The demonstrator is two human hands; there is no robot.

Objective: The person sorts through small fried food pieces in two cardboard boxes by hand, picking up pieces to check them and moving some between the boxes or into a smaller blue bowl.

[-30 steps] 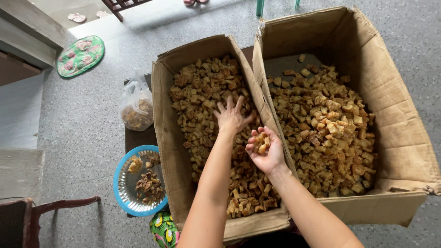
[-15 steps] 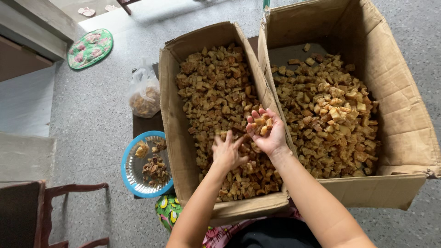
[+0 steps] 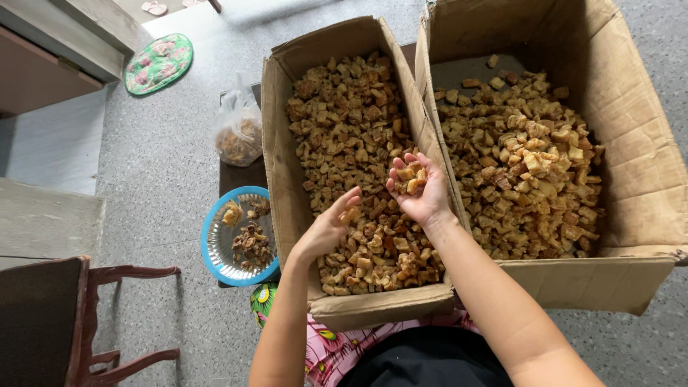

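At the far left a dark wooden chair with red-brown arms (image 3: 86, 315) stands on the grey speckled floor (image 3: 165, 165). Farther back lies a round green mat with pink flowers (image 3: 159, 63). Next comes a clear plastic bag with brown bits inside (image 3: 239, 132), and near it a blue-rimmed shiny plate (image 3: 215, 240) holding a few dark scraps.

Then comes the narrow open cardboard box full of small brown crunchy chunks (image 3: 287, 179). The left hand (image 3: 328, 228) hangs low over the chunks in this box. Its fingers are bent, and the fingertips pinch one small chunk. That chunk could slip out, because only the tips hold it.

The right hand (image 3: 421, 193) is cupped, palm up, fingers curled close together, with a little pile of golden-brown chunks (image 3: 410, 179) resting in it. It sits above the wall between the two boxes. If the hand tips, the chunks could roll off and drop into the wrong box.

On the right is the big wide cardboard box with more chunks (image 3: 645, 172). Its front flap hangs outward. A bump from the arm could push the box or spill pieces on the floor.
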